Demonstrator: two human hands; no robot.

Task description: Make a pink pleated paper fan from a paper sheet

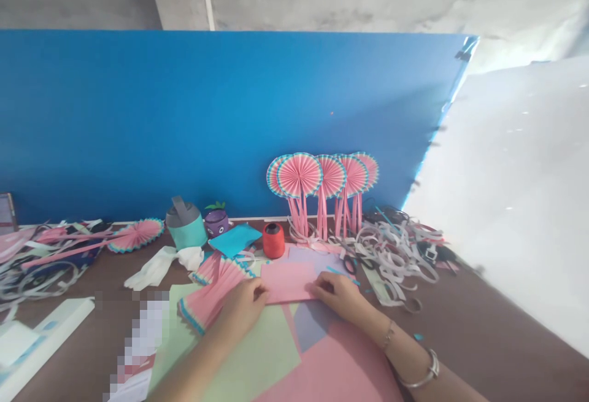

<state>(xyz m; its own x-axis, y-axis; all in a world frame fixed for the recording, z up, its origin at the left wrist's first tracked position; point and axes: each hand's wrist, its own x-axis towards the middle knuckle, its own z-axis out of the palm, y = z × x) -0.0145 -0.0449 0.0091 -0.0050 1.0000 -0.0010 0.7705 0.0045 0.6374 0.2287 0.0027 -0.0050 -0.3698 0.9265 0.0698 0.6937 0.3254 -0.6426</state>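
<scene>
A rectangular pink sheet of paper (289,280) lies between my two hands, over larger coloured sheets. My left hand (247,304) pinches its left edge, thumb and fingers closed together. Its right edge is gripped by my right hand (335,291), fingers bent round it. Whether the sheet is folded or several layers thick, I cannot tell. Beside my left hand a pleated pink paper piece (212,294) with a blue-striped edge rests on a pale green sheet (248,353). A lilac sheet (310,325) and a larger pink sheet (345,365) show below my hands.
Several round pink paper fans (299,175) stand against the blue partition (184,113). A red thread spool (273,241), turquoise paper (235,239), a purple pot (216,224) and a teal container (186,227) line the back. Tangled white strips (396,255) and scissors (350,264) lie right.
</scene>
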